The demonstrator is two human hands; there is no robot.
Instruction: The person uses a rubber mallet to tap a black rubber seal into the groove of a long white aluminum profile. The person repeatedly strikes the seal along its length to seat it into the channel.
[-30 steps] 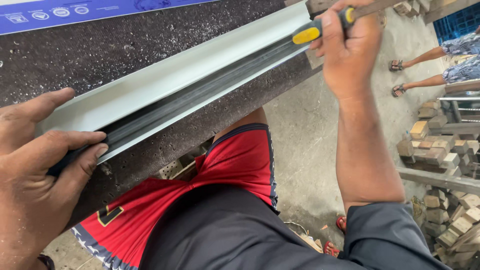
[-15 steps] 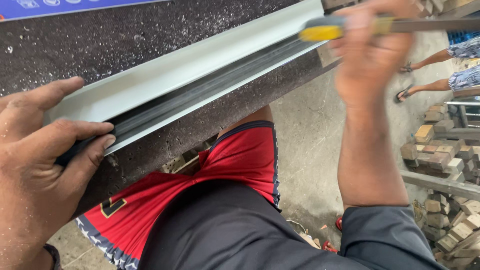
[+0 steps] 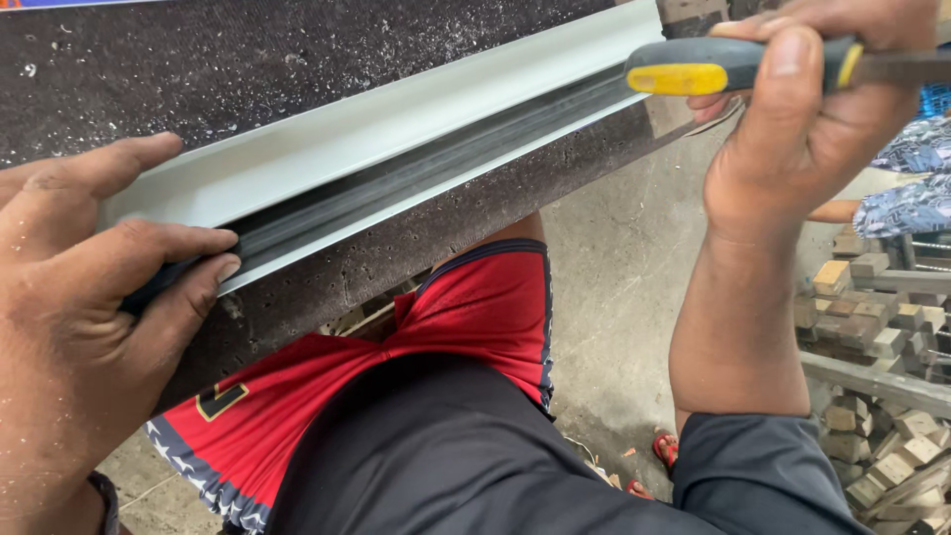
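A long pale grey metal channel (image 3: 396, 129) lies slantwise on a dark speckled workbench (image 3: 297, 50). My left hand (image 3: 89, 297) presses down on its near left end, thumb in the groove and fingers spread over the top flange. My right hand (image 3: 802, 119) is at the channel's far right end, wrapped around a tool with a yellow and dark grey handle (image 3: 733, 69). The handle points left along the channel; the tool's working end runs off to the right and is hidden.
My red shorts (image 3: 396, 357) and dark shirt are below the bench edge. Grey concrete floor (image 3: 614, 297) lies beneath. A pile of small wooden blocks (image 3: 882, 327) sits at the right, by a person's patterned trouser legs (image 3: 911, 178).
My right hand with the tool has shifted right and toward the end of the channel, and the view has closed in. My left hand stays pressed on the channel's left end.
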